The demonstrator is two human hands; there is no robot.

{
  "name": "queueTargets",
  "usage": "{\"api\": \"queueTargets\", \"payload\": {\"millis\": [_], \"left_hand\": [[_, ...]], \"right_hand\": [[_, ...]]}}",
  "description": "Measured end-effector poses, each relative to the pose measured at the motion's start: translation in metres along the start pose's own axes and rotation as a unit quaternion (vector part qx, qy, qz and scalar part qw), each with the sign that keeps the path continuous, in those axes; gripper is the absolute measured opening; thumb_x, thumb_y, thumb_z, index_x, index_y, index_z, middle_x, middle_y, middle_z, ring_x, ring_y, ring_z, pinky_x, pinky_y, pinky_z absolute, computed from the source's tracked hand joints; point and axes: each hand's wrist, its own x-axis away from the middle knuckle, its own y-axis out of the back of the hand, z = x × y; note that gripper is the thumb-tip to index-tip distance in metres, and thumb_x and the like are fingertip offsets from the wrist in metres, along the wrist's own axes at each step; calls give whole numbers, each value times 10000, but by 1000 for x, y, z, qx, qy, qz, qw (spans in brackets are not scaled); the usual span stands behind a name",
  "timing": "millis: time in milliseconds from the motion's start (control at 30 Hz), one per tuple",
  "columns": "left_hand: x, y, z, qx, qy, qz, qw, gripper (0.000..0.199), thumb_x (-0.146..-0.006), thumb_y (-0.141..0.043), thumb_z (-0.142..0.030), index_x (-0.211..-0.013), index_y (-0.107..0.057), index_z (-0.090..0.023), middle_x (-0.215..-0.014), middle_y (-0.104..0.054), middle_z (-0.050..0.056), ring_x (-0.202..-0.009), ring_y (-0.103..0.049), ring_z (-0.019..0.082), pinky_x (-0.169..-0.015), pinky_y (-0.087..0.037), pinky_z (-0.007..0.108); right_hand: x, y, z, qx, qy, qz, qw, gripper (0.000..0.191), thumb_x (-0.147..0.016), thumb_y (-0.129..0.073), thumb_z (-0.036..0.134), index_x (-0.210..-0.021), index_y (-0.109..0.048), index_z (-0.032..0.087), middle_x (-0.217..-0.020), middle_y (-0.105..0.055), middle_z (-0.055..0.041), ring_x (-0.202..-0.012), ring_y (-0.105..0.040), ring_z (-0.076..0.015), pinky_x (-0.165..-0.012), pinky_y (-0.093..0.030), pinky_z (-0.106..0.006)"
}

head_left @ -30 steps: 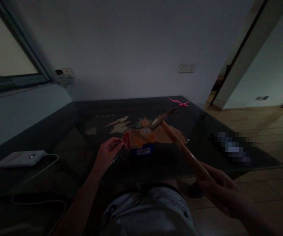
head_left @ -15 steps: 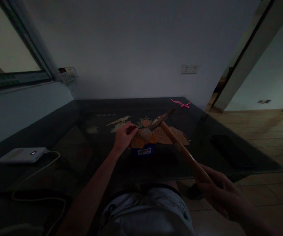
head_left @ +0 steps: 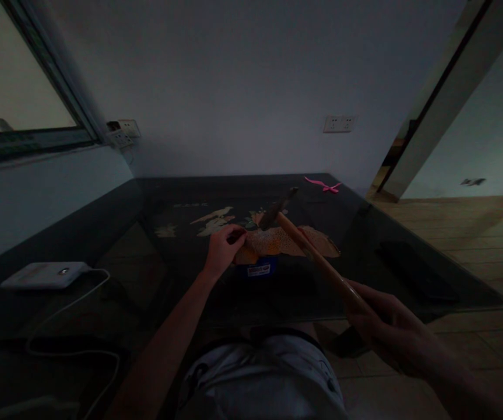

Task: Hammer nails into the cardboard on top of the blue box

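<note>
My right hand (head_left: 377,318) is wrapped round the wooden handle of a hammer (head_left: 316,256). The hammer's dark head is above the left part of a brown-orange, speckled, irregular flat piece (head_left: 284,242). That piece lies over a blue box (head_left: 260,268) with a white label on its front. At the piece's left end, my left hand (head_left: 227,245) has thumb and forefinger pinched at its edge; whether something small is between the fingertips is too dark to tell.
The dark glossy table (head_left: 234,303) bears a white power bank (head_left: 45,275) with a cable at the left, a dark flat object (head_left: 417,271) at the right, and a pink ribbon (head_left: 323,185) near the back. A wall stands behind.
The hammer head has shifted slightly left and its tilt has changed. My left hand still pinches at the piece's left end. The whole view has moved a little.
</note>
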Motion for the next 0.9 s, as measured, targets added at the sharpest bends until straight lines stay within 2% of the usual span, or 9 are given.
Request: {"api": "queueTargets", "payload": {"millis": [67,133,267,333,467,600,667,800,900], "left_hand": [[0,0,2,2,2,0,1000,133,-781,-603,-272,-829,-654,-158,-814,-705,57,-751,-673,185,-709,-542,296],[1,0,4,2,3,-2,1000,149,-782,-610,-291,-831,-658,-159,-807,-707,58,-745,-674,190,-708,-540,303],[1,-1,7,2,7,-2,1000,165,-783,-613,-313,-829,-659,-162,-799,-708,59,-744,-674,195,-705,-535,308],[1,-1,7,11,10,-3,1000,153,-778,-615,-302,-826,-657,-162,-802,-707,56,-749,-675,194,-707,-533,303],[2,-1,4,16,14,1,1000,138,-768,-621,-290,-811,-658,-164,-801,-705,49,-747,-672,191,-709,-528,300],[2,-1,2,8,22,4,1000,141,-775,-610,-296,-808,-662,-168,-795,-711,46,-730,-667,189,-682,-526,295],[2,-1,1,0,21,6,1000,141,-779,-607,-297,-809,-664,-172,-792,-712,44,-722,-666,186,-670,-525,291],[2,-1,1,-4,22,3,1000,126,-770,-618,-285,-806,-666,-174,-792,-715,45,-732,-667,190,-681,-527,294],[2,-1,1,13,23,0,1000,113,-770,-615,-275,-793,-660,-174,-802,-716,48,-739,-671,190,-704,-532,302]], "right_hand": [[-7,-1,13,25,3,27,999,596,-756,-696,367,-1312,-540,217,-572,-450,64,-392,-347,-62,-330,-293,-166],[-15,-3,26,52,5,39,998,628,-759,-687,375,-1338,-504,213,-566,-418,80,-374,-312,-45,-314,-262,-151],[-27,-9,41,101,0,37,994,626,-745,-687,360,-1319,-518,175,-615,-481,58,-408,-386,-57,-332,-316,-160],[-30,-11,44,130,0,26,991,598,-724,-698,348,-1272,-562,154,-656,-531,33,-442,-431,-72,-345,-341,-170],[-29,-13,49,134,-8,35,990,592,-730,-676,357,-1280,-560,172,-575,-482,64,-393,-377,-73,-316,-293,-175],[-26,-15,54,123,23,5,992,525,-664,-734,325,-1167,-660,194,-647,-556,27,-480,-460,-92,-374,-355,-178],[-26,-16,57,126,19,10,992,491,-656,-738,314,-1132,-683,205,-659,-572,21,-480,-468,-95,-372,-359,-181],[-25,-16,59,118,7,38,992,503,-698,-707,312,-1188,-654,212,-546,-498,58,-379,-364,-68,-314,-282,-179],[-25,-15,57,116,28,29,992,544,-698,-710,314,-1225,-630,203,-560,-513,49,-415,-403,-81,-339,-314,-180]]}}
